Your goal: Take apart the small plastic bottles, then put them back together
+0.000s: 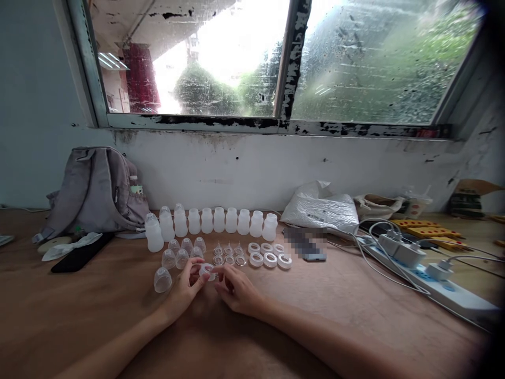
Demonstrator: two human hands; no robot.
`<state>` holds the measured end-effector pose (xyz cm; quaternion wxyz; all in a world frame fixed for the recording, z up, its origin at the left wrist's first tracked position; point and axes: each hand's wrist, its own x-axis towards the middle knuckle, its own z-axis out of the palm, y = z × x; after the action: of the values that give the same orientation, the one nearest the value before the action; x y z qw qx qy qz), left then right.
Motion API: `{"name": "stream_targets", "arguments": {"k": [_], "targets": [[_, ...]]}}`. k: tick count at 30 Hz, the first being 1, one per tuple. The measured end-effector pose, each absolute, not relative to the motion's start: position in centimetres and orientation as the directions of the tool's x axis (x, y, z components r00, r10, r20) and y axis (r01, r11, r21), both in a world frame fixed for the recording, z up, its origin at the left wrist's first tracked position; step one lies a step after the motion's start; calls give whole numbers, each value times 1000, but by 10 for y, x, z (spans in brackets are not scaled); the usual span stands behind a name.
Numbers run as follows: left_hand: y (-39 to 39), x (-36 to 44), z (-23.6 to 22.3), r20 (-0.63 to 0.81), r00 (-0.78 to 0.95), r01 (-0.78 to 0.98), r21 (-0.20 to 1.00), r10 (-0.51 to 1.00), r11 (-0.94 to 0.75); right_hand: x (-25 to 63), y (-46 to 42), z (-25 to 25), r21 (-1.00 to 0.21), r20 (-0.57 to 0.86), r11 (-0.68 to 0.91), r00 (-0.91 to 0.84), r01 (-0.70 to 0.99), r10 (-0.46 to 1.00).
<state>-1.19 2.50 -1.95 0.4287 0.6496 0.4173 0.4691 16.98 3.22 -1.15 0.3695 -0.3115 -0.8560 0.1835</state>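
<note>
My left hand (183, 287) and my right hand (236, 288) meet over the brown table (315, 316), both pinching a small white ring with a clear nipple (206, 271) between their fingertips. Just beyond lie several clear caps (182, 253), clear nipples (228, 253) and white rings (270, 255). One cap (162, 279) sits apart, left of my left hand. Behind them stands a row of several white bottles (213, 221).
A grey backpack (97, 192) leans at the back left, with a black phone (81, 254) and white wrapper in front. A white plastic bag (321, 210), a phone (310, 247), and a power strip with plugs and cables (426, 279) lie to the right.
</note>
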Motion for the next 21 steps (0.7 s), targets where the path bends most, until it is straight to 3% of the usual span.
{"name": "stream_targets", "arguments": {"k": [6, 11, 21], "targets": [[21, -12, -15, 207, 346, 163, 947, 915, -276, 171, 26, -10, -447, 484, 741, -562, 501, 671], [19, -10, -15, 253, 340, 196, 923, 906, -331, 202, 29, -15, -328, 477, 751, -585, 574, 656], [9, -5, -2, 272, 278, 334, 872, 921, -358, 261, 35, -19, -255, 439, 539, -400, 803, 804]]}}
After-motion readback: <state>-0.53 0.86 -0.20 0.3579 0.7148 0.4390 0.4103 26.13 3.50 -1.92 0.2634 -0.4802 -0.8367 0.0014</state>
